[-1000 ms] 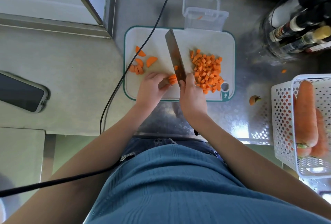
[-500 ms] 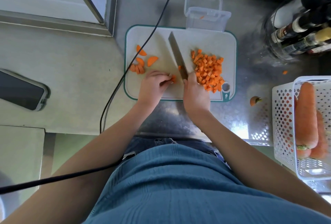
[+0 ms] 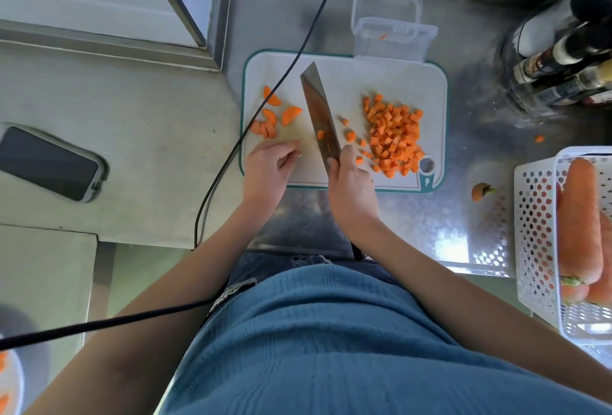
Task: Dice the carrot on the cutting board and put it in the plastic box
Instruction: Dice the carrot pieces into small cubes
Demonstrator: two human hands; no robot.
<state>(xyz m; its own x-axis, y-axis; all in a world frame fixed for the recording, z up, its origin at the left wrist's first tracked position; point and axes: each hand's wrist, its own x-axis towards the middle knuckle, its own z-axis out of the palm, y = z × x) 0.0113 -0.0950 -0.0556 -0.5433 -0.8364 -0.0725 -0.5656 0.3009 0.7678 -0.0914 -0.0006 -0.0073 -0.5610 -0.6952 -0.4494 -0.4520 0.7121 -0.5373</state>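
Gripping knife (image 3: 320, 116) w/ right hand (image 3: 351, 182) (diced carrot (image 3: 394, 136) just right); left hand (image 3: 270, 166) relaxed, empty.

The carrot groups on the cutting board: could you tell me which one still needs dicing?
The half-moon slices at the board's left end, just above the left hand. The pile of cubes right of the knife is already diced.

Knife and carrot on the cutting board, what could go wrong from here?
A carrot bit clings to the knife blade and may drop off the cutting board. The left hand lies near the blade, so its fingertips could get nicked. The diced pile reaches the board's right edge, and a cube already lies on the counter; sweeping toward the plastic box may scatter more.
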